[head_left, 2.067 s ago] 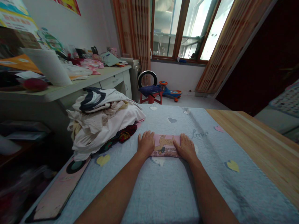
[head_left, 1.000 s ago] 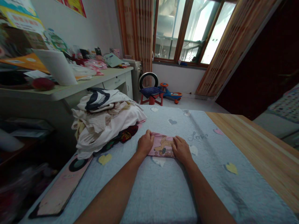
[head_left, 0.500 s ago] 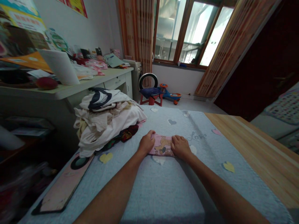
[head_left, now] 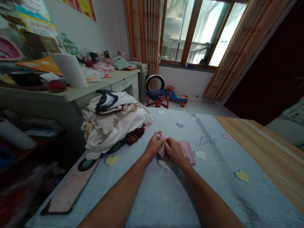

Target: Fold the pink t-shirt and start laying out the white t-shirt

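Observation:
A small folded pink cloth (head_left: 189, 151) with a cartoon animal print lies on the blue bedspread (head_left: 147, 196) before me; whether it is a garment cannot be made out. My left hand (head_left: 154, 146) grips its raised left end, fingers curled. My right hand (head_left: 174, 150) reaches across the cloth and pinches the same end close to the left fingers. The cloth's right end lies flat, and my right hand and wrist hide much of its middle.
A heap of clothes (head_left: 116, 126) sits to the left, beside a long pink board-like object (head_left: 73, 186) with a dark edge. A cluttered desk (head_left: 99, 87) stands beyond. Bare wood (head_left: 263, 142) borders the bedspread at right. A red stool (head_left: 158, 103) is past the far edge.
My right hand has left the cloth's right end and moved left, over to my left hand. The cloth's left end is now lifted and bunched. The view has shifted slightly.

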Tool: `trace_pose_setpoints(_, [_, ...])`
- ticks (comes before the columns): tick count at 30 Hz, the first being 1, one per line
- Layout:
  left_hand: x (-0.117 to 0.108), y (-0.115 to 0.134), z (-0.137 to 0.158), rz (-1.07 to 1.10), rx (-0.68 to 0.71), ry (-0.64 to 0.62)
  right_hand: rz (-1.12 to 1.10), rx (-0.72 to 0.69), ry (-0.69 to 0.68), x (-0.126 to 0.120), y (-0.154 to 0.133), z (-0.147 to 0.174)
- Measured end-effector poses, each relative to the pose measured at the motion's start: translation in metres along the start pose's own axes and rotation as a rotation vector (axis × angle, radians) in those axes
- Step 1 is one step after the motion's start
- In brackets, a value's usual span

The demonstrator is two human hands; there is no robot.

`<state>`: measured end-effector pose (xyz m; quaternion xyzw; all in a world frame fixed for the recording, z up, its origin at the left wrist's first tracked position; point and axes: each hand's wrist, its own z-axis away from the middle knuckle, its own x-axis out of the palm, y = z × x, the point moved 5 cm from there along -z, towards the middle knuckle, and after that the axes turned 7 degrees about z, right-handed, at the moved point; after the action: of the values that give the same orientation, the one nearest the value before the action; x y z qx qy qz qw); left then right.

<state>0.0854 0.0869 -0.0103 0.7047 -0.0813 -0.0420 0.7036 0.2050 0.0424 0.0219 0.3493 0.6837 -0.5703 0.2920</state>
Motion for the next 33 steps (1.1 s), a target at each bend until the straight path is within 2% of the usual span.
trace_pose_setpoints(4, [0.006,0.002,0.005,0.331,-0.154,-0.028,-0.206,0.009,0.028,-0.003,0.006,-0.001])
trace_pose_setpoints(10, [0.015,0.001,0.008,0.449,-0.12,-0.092,-0.309,0.163,0.008,0.0,0.024,-0.006])
trace_pose_setpoints(13, [0.02,0.0,0.009,0.439,-0.092,-0.129,-0.388,0.261,-0.009,0.003,0.034,-0.007])
trace_pose_setpoints(16, [0.021,-0.001,0.009,0.411,-0.086,-0.157,-0.532,0.304,-0.055,0.005,0.038,-0.004])
trace_pose_setpoints(20, [0.02,-0.002,0.008,0.385,-0.082,-0.162,-0.6,0.376,-0.068,0.0,0.04,0.0])
trace_pose_setpoints(25, [0.016,-0.011,0.003,0.312,-0.134,-0.07,-0.659,0.433,-0.052,-0.016,0.04,-0.001])
trace_pose_setpoints(28, [0.015,-0.017,0.003,0.322,-0.216,-0.009,-0.747,0.446,-0.06,-0.025,0.04,-0.003])
trace_pose_setpoints(33, [0.02,-0.02,0.007,0.409,-0.289,-0.043,-0.993,0.375,0.006,-0.043,0.039,-0.007])
